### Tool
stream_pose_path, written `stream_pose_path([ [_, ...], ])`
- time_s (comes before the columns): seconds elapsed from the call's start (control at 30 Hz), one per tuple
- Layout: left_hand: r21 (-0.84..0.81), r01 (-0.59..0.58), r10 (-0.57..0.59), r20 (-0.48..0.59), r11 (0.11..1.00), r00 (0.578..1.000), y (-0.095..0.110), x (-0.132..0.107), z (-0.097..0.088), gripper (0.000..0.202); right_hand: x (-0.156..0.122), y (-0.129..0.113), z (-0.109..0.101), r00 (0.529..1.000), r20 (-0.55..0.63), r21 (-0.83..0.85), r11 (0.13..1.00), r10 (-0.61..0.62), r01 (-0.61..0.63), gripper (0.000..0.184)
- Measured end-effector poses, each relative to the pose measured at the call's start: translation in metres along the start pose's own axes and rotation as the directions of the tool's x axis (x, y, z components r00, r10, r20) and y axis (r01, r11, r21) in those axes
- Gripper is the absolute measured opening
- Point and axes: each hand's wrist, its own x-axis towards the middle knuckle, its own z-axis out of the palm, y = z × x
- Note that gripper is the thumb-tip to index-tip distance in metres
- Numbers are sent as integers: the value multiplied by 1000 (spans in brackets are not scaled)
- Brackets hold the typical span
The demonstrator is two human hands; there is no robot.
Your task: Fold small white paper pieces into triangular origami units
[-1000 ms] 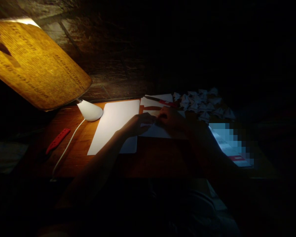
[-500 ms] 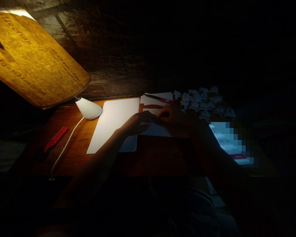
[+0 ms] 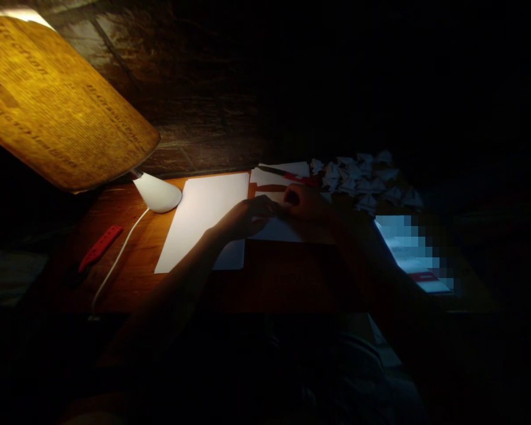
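Note:
My left hand reaches in from the left, its fingertips meeting those of my right hand over white paper. Both hands are closed in a pinch. Whatever sits between the fingertips is too dark and small to make out. The fingers of my right hand curl into a loop. Beneath my left wrist and forearm lies a stack of white sheets. Just behind my hands, a tool with a dark blade and red handle rests on more paper.
A lamp with a printed yellow shade and white base stands at the left, its white cord running forward. Nearby is a red cutter-like tool. Several folded paper pieces lie back right, beyond a lit screen.
My hands stay together over the paper, with only slight finger movement. The whole view has shifted a little.

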Motion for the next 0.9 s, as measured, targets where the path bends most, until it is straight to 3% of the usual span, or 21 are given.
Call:
stream_pose_path([
  [0.33,134,47,-51,28,990,998,10,3,3,24,2,-9,4,997,54,-37,998,56,-54,28],
  [0.57,75,-1,0,14,997,1000,3,2,2,30,1,0,3,1000,11,39,999,5,-5,21],
  [0.9,33,28,-28,11,999,1000,-1,-2,1,40,3,6,3,1000,0,52,998,-31,31,14],
])
